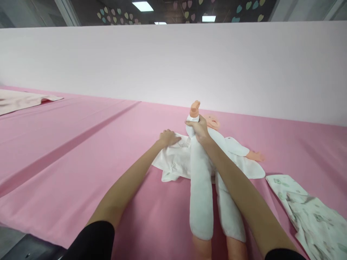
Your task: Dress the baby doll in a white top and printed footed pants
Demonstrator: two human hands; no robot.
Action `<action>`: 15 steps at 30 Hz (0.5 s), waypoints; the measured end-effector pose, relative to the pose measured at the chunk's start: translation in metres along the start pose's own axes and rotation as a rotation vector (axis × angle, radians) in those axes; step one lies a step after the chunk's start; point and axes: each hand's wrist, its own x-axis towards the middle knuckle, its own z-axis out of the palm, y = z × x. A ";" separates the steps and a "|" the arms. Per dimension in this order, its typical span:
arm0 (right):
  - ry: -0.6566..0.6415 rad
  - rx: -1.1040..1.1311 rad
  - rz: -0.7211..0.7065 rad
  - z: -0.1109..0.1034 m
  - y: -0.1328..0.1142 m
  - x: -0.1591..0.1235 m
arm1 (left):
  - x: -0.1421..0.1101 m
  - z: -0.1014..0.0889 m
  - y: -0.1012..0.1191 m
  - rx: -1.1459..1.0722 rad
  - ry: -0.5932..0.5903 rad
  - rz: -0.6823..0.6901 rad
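A doll (201,191) in white lies on a pink-covered desk (67,180), legs stretched toward the camera, as a green-printed cloth (314,216) sits rumpled at near right. Beyond the thighs, a white garment (176,160) spreads out beside the doll. The left hand (168,138) rests on the garment's far edge — whether its fingers pinch the fabric cannot be told. The right hand (200,129) is wrapped around the doll's raised arm at the sleeve. Behind that grip shows the doll's head (212,122). At far left lies a pale cloth (21,101) — and at the back stands a white wall (173,61), pastel hearts (248,5) above it
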 end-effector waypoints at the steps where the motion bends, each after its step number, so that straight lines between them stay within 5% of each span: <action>1: 0.004 0.035 0.008 0.000 -0.001 -0.001 | 0.000 0.006 0.005 0.053 -0.013 0.007; 4: -0.004 0.074 0.019 0.001 -0.002 -0.001 | 0.000 0.009 0.016 0.163 -0.065 0.016; 10: -0.034 -0.012 -0.016 -0.002 -0.004 -0.001 | -0.008 -0.015 0.012 0.179 -0.185 0.009; 15: -0.170 -0.524 -0.276 0.001 -0.009 -0.016 | -0.006 -0.034 -0.004 0.009 -0.093 0.007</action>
